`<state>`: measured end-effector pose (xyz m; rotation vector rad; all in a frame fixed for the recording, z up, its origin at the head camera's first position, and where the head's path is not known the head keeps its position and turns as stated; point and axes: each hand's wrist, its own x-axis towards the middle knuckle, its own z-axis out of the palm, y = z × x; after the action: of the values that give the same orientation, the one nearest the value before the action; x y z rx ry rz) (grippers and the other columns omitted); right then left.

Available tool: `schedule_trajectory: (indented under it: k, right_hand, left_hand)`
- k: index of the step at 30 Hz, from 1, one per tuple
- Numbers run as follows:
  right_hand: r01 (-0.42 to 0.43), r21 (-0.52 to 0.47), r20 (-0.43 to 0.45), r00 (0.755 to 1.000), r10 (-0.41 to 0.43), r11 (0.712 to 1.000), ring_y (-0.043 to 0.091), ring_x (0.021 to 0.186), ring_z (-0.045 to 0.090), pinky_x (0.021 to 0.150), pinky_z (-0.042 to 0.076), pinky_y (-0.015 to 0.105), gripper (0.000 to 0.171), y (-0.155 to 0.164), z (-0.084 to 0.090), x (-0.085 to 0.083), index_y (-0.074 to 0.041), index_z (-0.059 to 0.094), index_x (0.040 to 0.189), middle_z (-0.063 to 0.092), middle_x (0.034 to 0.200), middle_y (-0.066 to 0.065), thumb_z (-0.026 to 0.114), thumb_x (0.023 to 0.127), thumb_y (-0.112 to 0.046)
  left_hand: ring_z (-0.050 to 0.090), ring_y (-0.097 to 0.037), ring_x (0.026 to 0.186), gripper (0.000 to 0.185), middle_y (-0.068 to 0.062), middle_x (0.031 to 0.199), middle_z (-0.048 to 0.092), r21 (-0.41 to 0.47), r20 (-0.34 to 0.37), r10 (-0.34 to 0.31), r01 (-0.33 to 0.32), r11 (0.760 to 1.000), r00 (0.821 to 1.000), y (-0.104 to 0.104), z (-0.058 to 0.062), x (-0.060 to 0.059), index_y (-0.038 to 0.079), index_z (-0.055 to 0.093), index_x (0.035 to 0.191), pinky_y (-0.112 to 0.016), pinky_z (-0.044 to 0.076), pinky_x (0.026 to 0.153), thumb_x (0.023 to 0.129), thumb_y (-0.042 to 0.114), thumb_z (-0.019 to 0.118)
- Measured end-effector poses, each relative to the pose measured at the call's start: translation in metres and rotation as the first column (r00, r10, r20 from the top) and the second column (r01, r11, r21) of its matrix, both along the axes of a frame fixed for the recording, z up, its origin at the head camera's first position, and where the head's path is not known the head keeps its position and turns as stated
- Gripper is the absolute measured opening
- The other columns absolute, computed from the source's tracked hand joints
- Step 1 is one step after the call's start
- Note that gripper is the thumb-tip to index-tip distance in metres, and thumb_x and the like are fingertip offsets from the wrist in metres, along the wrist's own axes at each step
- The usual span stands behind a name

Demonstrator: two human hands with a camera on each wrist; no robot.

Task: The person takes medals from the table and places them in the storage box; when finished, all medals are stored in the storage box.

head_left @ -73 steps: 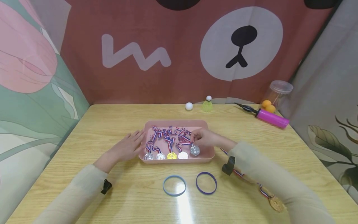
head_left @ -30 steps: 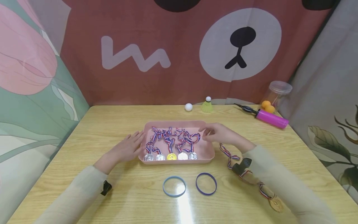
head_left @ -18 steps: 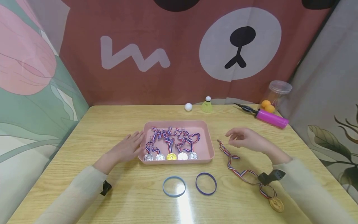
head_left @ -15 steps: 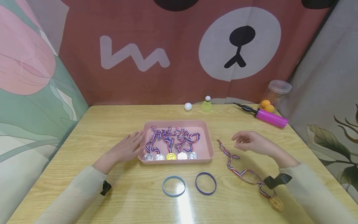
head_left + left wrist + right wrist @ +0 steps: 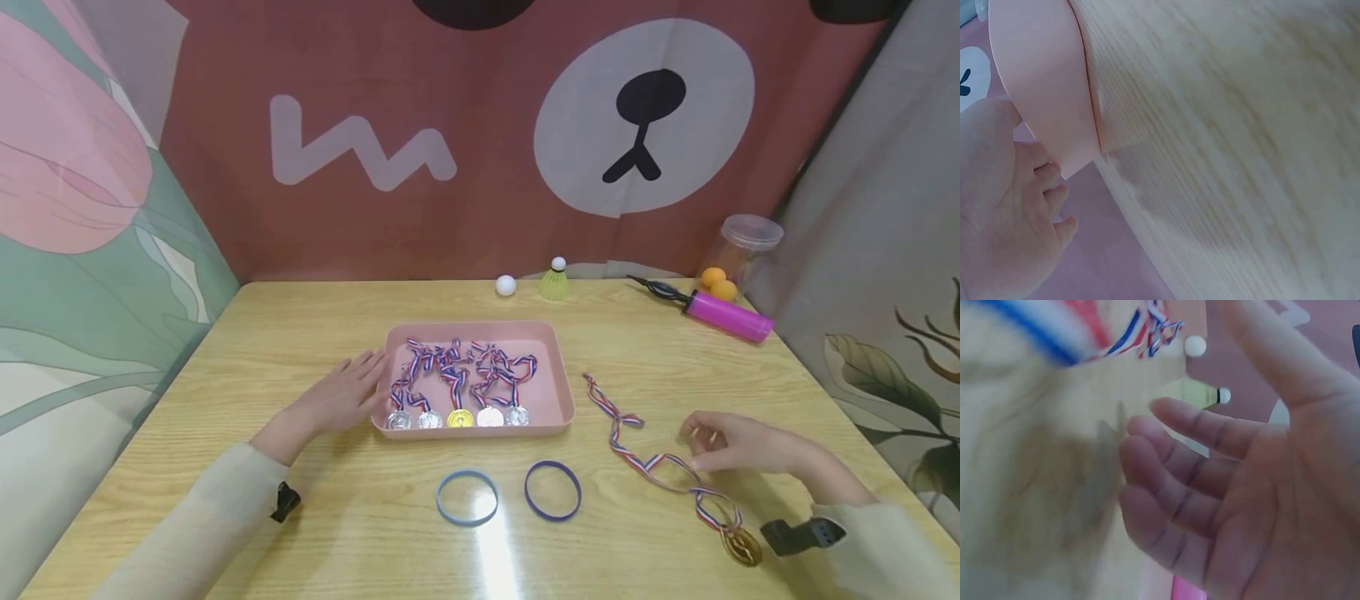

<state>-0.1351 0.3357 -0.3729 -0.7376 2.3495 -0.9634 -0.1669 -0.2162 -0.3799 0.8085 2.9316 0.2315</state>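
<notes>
A pink tray (image 5: 558,385) holds several medals with striped ribbons, their discs lined along the near side: silver-coloured ones and a yellow gold medal (image 5: 460,418). My left hand (image 5: 337,400) rests at the tray's left edge, its fingers straight; the left wrist view has this hand (image 5: 1010,206) beside the tray wall (image 5: 1047,69). To the right of the tray another gold medal (image 5: 742,547) lies on the table, its knotted ribbon (image 5: 633,461) stretched out. My right hand (image 5: 750,446) hovers close by this ribbon, fingers loosely curled; in the right wrist view the palm (image 5: 1272,500) holds nothing.
Two wristbands, light blue (image 5: 467,522) and purple (image 5: 552,518), lie in front of the tray. Along the back stand a white ball (image 5: 506,286), a yellow shuttlecock (image 5: 555,285), a pink hand pump (image 5: 727,317) and a clear jar (image 5: 750,237) with orange balls.
My right hand has let go of a silver medal, which now lies in the tray's row. It has then moved right and nearer, to the loose ribbon. My left hand has stayed put.
</notes>
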Motion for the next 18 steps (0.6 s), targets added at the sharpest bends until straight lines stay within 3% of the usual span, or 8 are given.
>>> schedule_trajectory:
  k: [5,9,18]
  right_hand:
    - [-0.041,-0.019,0.066,0.997,0.042,0.999,0.002,0.064,0.043,0.049,0.038,0.023,0.019,0.016,-0.009,0.014,0.0,0.051,0.092,0.047,0.073,-0.005,0.066,0.085,-0.008]
    - [-0.1,-0.051,0.081,0.991,0.104,0.994,-0.003,0.058,0.04,0.042,0.034,0.021,0.018,0.023,-0.012,0.025,-0.005,0.05,0.081,0.045,0.067,-0.014,0.068,0.082,-0.007]
    - [-0.15,-0.126,0.089,0.983,0.162,0.981,-0.006,0.055,0.041,0.042,0.037,0.017,0.017,0.015,-0.018,0.038,-0.004,0.052,0.072,0.045,0.065,-0.019,0.068,0.077,-0.003]
  left_hand:
    - [0.015,-0.04,0.134,0.057,-0.021,0.148,0.017,0.001,-0.004,-0.003,0.003,1.0,1.0,0.001,0.001,0.001,-0.007,0.023,0.142,-0.053,0.012,0.108,0.1,0.03,0.035]
    - [0.015,-0.04,0.134,0.057,-0.022,0.148,0.017,-0.002,-0.005,-0.002,0.002,1.0,1.0,0.001,0.003,0.002,-0.007,0.023,0.141,-0.053,0.013,0.108,0.1,0.029,0.036]
    - [0.015,-0.04,0.134,0.058,-0.021,0.148,0.018,-0.005,-0.003,0.002,-0.002,1.0,1.0,0.0,0.003,0.002,-0.007,0.023,0.142,-0.053,0.013,0.108,0.1,0.031,0.036]
